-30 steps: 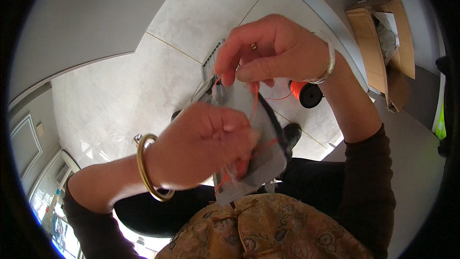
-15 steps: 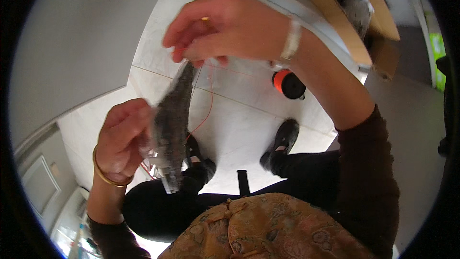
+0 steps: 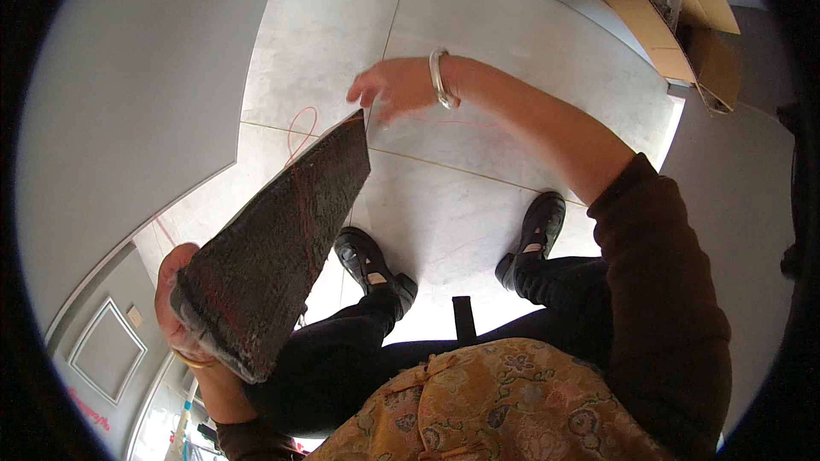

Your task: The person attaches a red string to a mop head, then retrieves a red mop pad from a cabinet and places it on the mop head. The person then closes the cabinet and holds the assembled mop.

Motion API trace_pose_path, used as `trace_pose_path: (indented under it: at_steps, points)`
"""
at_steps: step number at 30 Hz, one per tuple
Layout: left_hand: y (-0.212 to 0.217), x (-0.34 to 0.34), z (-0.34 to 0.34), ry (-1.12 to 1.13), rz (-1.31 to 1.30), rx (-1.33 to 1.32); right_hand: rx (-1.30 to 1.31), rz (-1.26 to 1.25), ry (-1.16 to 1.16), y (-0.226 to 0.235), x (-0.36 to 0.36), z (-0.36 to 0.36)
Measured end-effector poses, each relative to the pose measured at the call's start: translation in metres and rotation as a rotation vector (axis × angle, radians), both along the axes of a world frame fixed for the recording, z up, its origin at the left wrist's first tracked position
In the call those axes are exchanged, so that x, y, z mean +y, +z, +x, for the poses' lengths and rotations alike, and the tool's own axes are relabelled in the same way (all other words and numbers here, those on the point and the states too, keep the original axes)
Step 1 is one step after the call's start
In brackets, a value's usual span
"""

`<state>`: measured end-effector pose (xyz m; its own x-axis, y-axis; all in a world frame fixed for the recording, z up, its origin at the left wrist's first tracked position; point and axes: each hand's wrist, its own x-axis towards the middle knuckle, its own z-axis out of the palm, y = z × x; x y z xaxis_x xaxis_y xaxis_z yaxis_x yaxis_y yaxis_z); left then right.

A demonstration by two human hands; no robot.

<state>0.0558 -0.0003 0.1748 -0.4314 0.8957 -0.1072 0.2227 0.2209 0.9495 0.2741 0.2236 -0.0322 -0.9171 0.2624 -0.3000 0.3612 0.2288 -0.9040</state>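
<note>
Left hand (image 3: 175, 307) clamped on the lower end of a dark knitted piece (image 3: 273, 243), far corner reaching up toward the right hand (image 3: 389, 90). Right grip pinched, apparently on thin orange thread (image 3: 301, 124); contact not clearly visible. Best drawn out steadily, fabric kept taut, loops below the right grip kept untangled.

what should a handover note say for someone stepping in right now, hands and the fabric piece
Left hand: grips the lower end of the dark grey knitted fabric piece, held up over the lap.
Right hand: raised beyond the fabric's top corner, fingers closed as if pinching the thin orange thread, which loops from the fabric; the grip itself is too small to confirm.
Silver bangle on the right wrist, gold bangle on the left.
Done: orange stitching runs along the fabric.
Left: how much more stitching remains cannot be told.
</note>
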Motion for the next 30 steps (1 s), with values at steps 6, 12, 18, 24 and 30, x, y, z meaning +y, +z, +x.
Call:
trace_pose_path:
  at_steps: [6,12,18,24,30]
  points:
    - [0.025,-0.005,-0.010,0.183,-0.152,-0.169,-0.045,-0.499,0.061,0.000,0.002,0.000]
    - [0.044,-0.025,-0.015,0.168,-0.080,-0.121,-0.024,-0.485,-0.263,-0.028,0.009,-0.002]
    - [0.044,-0.032,-0.025,0.123,-0.036,-0.247,-0.214,-0.557,-0.246,-0.108,-0.033,0.010]
    - [0.045,-0.004,-0.062,0.037,-0.070,-0.695,-0.383,-0.666,0.110,-0.100,-0.109,0.017]
    - [-0.002,0.056,-0.109,-0.157,-0.006,-1.154,-0.342,-0.635,0.559,-0.030,-0.099,-0.006]
